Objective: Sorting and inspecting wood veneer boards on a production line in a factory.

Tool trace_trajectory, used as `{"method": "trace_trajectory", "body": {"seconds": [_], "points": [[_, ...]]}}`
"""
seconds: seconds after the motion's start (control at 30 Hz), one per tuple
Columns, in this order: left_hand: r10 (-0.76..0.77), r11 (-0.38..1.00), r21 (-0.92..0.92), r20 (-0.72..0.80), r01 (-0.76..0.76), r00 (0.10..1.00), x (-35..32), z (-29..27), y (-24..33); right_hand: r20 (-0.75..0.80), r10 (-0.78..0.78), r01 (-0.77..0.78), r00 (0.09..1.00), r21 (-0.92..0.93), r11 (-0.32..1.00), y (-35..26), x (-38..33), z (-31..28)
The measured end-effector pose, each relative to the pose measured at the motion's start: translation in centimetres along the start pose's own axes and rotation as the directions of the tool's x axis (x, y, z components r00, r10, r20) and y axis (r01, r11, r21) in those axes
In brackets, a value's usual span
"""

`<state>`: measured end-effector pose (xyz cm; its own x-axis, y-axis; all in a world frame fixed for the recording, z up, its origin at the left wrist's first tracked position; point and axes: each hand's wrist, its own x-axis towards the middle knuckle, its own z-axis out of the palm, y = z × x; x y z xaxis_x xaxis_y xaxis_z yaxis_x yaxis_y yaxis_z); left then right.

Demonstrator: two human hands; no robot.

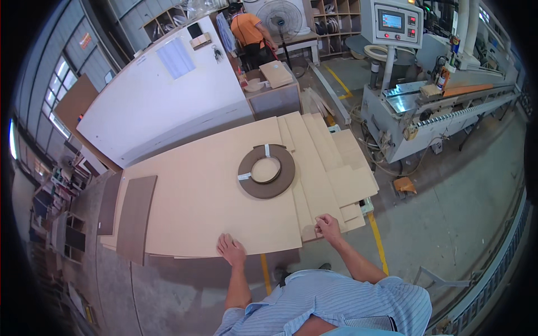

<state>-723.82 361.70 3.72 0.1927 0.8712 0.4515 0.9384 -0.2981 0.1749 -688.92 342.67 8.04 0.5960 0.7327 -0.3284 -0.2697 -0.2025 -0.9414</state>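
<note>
The left hand (pixel 231 250) lies on the large, pale tan, rectangular flat board (pixel 190 190) at its near edge, nearer the right corner than the left, with the fingers extended and a little apart, gripping nothing. The right hand (pixel 327 227) is just past that board's near right corner, over the staggered, narrower pale tan panels (pixel 320 168); its fingers are curled in and narrow, and I cannot tell whether a thin edge is pinched between them.

The thick, dark brown, ring-shaped coil of flat strip, bound with white tape (pixel 269 191), lies flat close to the large board's right edge, roughly midway between its far and near edges, well apart from both hands.

Good handling here, I judge, calls for a flat left palm — pressing evenly, without nudging the board — while the right fingers meet one panel edge only. The stepped panels look apt to slide over each other, so a pull should be level and slow. Should the large board need shifting, lifting the coil off first seems safer — both tape bindings left intact.
</note>
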Motion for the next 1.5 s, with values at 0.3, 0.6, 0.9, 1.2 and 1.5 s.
{"method": "trace_trajectory", "body": {"seconds": [0.3,0.6,0.9,1.2,1.5], "points": [[-0.009,0.998,0.061,0.059,0.005,0.998,-0.3,1.1,-1.0,-0.004,0.023,-0.023,1.0,0.011,1.0,0.9,0.0,-2.1],[-0.036,0.999,0.026,0.075,0.034,0.997,0.0,0.6,-0.1,0.047,0.011,-0.01,0.999,-0.028,1.0,2.1,-0.2,-1.2],[-0.116,0.99,0.092,0.086,0.108,0.99,-0.1,0.5,0.5,0.11,0.029,-0.023,0.993,-0.053,0.998,0.6,-0.8,0.7],[-0.15,0.986,-0.054,0.149,0.159,0.977,1.0,-1.9,2.6,0.171,0.03,-0.014,0.985,-0.09,0.996,0.0,-1.1,3.7],[-0.162,0.982,-0.077,0.121,0.172,0.979,0.3,-2.4,2.4,0.245,0.073,-0.043,0.967,-0.125,0.991,-2.1,-2.3,6.5]]}}
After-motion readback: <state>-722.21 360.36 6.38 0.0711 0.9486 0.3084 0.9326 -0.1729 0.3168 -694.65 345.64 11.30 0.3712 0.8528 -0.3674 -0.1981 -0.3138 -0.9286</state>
